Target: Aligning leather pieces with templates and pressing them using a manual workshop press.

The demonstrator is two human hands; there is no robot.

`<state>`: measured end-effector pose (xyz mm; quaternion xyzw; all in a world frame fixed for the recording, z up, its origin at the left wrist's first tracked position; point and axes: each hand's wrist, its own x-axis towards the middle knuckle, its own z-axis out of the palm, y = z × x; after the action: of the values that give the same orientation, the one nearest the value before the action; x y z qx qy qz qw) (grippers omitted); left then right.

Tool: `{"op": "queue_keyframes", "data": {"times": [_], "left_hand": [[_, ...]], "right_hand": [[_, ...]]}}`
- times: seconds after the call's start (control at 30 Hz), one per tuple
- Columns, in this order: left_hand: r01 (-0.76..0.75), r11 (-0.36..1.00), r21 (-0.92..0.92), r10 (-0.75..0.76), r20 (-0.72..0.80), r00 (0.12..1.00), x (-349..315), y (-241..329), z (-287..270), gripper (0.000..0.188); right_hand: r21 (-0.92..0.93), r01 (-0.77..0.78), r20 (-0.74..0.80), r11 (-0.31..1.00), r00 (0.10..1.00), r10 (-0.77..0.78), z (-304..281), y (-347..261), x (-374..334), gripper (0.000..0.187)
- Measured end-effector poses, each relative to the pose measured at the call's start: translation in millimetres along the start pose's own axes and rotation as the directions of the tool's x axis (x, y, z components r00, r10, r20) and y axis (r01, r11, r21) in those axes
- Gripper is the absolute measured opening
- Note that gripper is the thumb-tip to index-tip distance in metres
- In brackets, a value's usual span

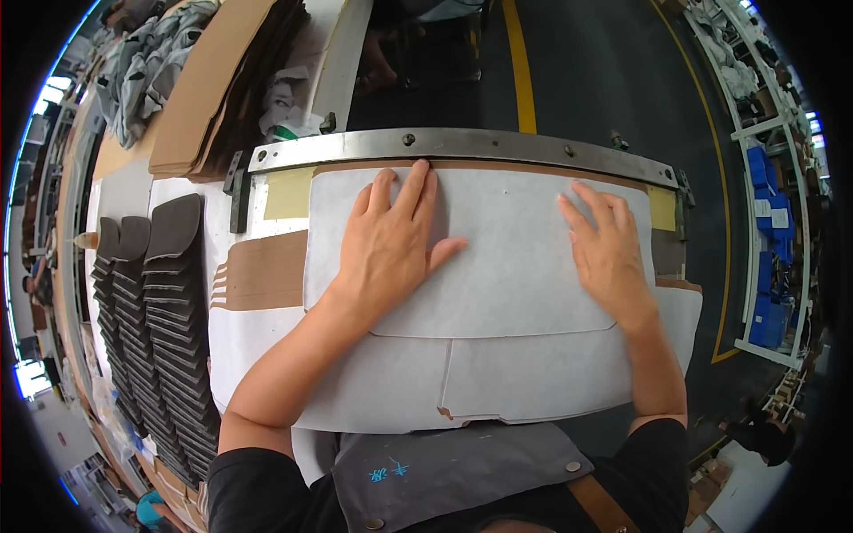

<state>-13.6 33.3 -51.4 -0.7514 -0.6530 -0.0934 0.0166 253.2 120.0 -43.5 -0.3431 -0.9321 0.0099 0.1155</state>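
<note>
A large white-faced cardboard sheet (498,266) lies in front of me, its brown far edge up against a long steel bar (462,144). My left hand (391,231) rests flat on the sheet's left part, fingers spread, with a fingertip at the bar. On the right part of the sheet lies my right hand (611,253), its fingers stretched out and slightly bent. Neither hand holds anything. A crease crosses the sheet, and its near flap has a slit and a small torn brown spot. More white-and-brown cardboard (267,271) shows beneath on the left.
Three stacks of dark grey curved pads (173,293) stand at the left. Behind them is a pile of brown cardboard (209,89), near a heap of grey cloth (160,62). A shelf with blue bins (771,209) stands at the right, beyond the dark floor. Another person sits far ahead.
</note>
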Motion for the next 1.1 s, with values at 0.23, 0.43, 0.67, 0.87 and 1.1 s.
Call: {"op": "queue_keyframes", "data": {"times": [0.23, 0.43, 0.67, 0.87, 1.1], "left_hand": [[0.031, 0.999, -0.021, -0.034, -0.113, 0.993, -4.4, 3.1, 5.9, 0.067], [0.033, 0.999, -0.019, -0.034, -0.097, 0.995, -5.1, 5.1, 4.4, 0.064], [0.022, 1.0, 0.021, -0.019, -0.105, 0.994, -6.6, 5.0, 3.3, 0.065], [0.034, 0.999, -0.009, -0.034, -0.075, 0.997, -7.1, 5.5, 4.4, 0.064], [0.038, 0.999, -0.021, -0.039, -0.055, 0.998, -5.7, 5.5, 2.2, 0.065]], "right_hand": [[0.006, 0.001, 0.004, 1.0, 1.0, -0.001, -0.4, -0.6, 0.2, 0.044], [0.008, 0.007, -0.019, 1.0, 1.0, -0.007, 1.3, 0.7, -0.2, 0.043], [0.031, 0.005, -0.026, 1.0, 1.0, -0.004, 0.1, -0.4, -0.1, 0.044], [0.042, -0.008, -0.016, 0.999, 1.0, 0.008, 0.6, 0.4, 0.5, 0.044], [-0.01, 0.014, -0.003, 1.0, 1.0, -0.014, -1.1, -1.4, 0.8, 0.042]]}}
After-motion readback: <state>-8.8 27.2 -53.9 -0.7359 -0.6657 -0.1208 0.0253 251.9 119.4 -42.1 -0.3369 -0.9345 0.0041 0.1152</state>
